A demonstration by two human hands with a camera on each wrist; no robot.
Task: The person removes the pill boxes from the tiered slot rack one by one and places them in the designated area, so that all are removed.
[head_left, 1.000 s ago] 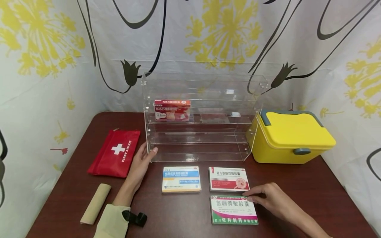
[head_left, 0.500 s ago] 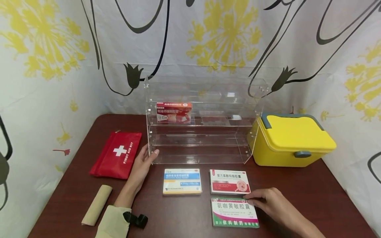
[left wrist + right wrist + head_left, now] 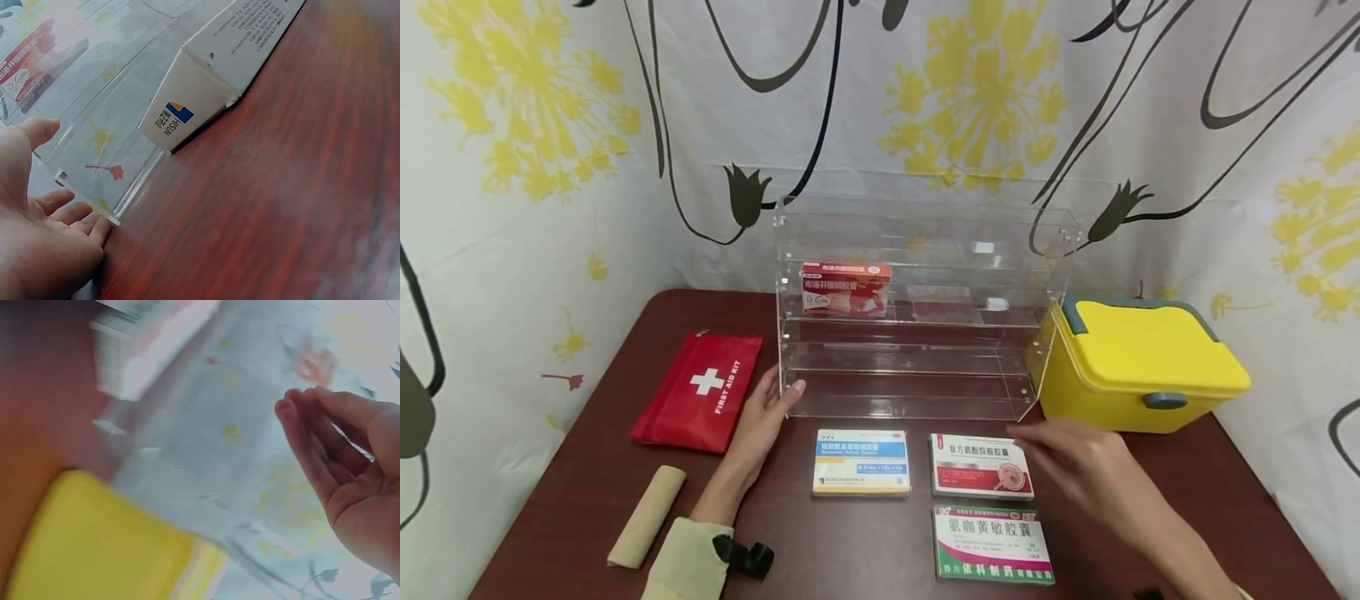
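My left hand (image 3: 762, 421) holds the lower left side of a clear acrylic tiered shelf (image 3: 910, 407), thumb on the inner side and fingers outside, as the left wrist view shows. My right hand (image 3: 1086, 467) hovers by the right end of a red-and-white medicine box (image 3: 981, 467). Its fingertips meet the thumb with nothing between them in the right wrist view. Below that box lies a green-and-white medicine box (image 3: 992, 543). A blue-and-white medicine box (image 3: 861, 462) lies flat to the left. On the shelf stands a red medicine box (image 3: 846, 290).
A red first aid pouch (image 3: 700, 392) and a rolled beige bandage (image 3: 647, 517) lie at the left. A yellow lidded box (image 3: 1150, 358) with a grey handle stands right of the shelf. Patterned cloth (image 3: 685, 100) hangs behind the dark wooden table (image 3: 842, 550).
My right hand has lifted off the seam between the red-and-white and green-and-white boxes and moved up and away. The left hand stays at the shelf. The head view has shifted slightly.
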